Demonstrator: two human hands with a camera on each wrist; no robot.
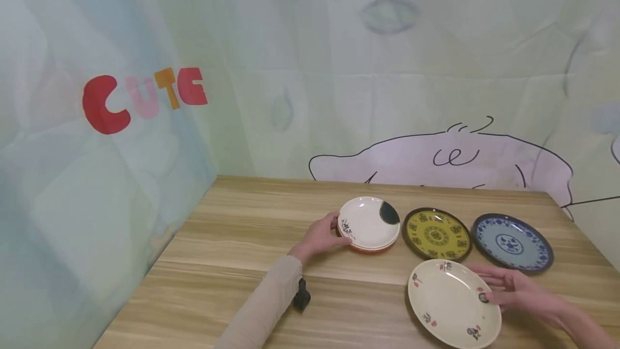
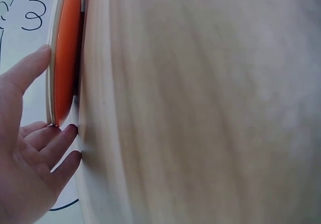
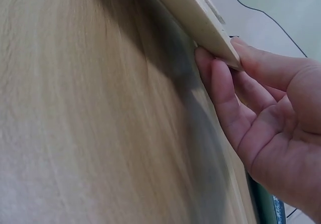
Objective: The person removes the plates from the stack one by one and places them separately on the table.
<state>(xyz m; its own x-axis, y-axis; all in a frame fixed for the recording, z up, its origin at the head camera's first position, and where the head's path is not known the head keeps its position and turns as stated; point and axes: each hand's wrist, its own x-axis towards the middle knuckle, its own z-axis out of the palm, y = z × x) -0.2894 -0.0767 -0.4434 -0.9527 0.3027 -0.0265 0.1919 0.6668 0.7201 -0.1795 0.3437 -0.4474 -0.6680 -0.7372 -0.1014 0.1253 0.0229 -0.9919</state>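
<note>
A small white plate (image 1: pixel 363 222) with a dark green patch and black brushwork sits on a stack near the table's back edge. Below its rim shows the orange underside (image 2: pixel 67 58) of the stack. My left hand (image 1: pixel 323 237) is at the stack's left side, thumb on the rim and relaxed fingers touching its edge. A larger cream plate (image 1: pixel 452 303) with black and red marks tilts above the table, its right rim pinched by my right hand (image 1: pixel 518 290). In the right wrist view, the thumb (image 3: pixel 271 66) lies on top of that rim and the fingers curl beneath.
To the right of the stack lie a yellow-green patterned plate (image 1: pixel 436 235) with a dark rim and a blue-and-white plate (image 1: pixel 511 244). The wood-grain table (image 1: pixel 203 263) meets a printed cloth backdrop (image 1: pixel 271 96) at the back and left. A black wrist strap piece (image 1: pixel 301 296) hangs by the left sleeve.
</note>
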